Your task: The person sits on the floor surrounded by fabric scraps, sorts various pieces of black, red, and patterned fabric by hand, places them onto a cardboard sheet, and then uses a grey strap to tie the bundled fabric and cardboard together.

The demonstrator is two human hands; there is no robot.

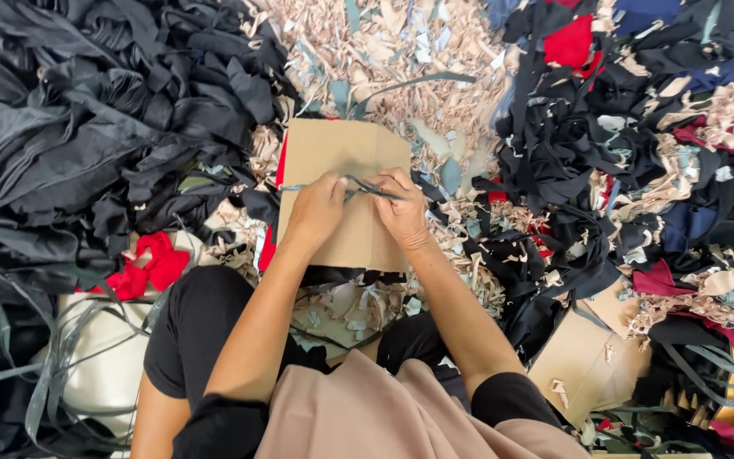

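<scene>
My left hand (314, 209) and my right hand (403, 206) meet over a brown cardboard sheet (346, 153) lying on the scrap pile in front of my knees. Both hands pinch a thin grey fabric strip (367, 186) that runs between them across the cardboard. One end of the strip sticks out to the left of my left hand. Red cloth shows under the cardboard's left edge.
A heap of black fabric (87, 110) fills the left side. Mixed black, red and navy scraps (639, 153) pile on the right. Beige shreds (401, 59) lie ahead. A white sack (108, 357) with grey strips sits at lower left, another cardboard piece (588, 357) at lower right.
</scene>
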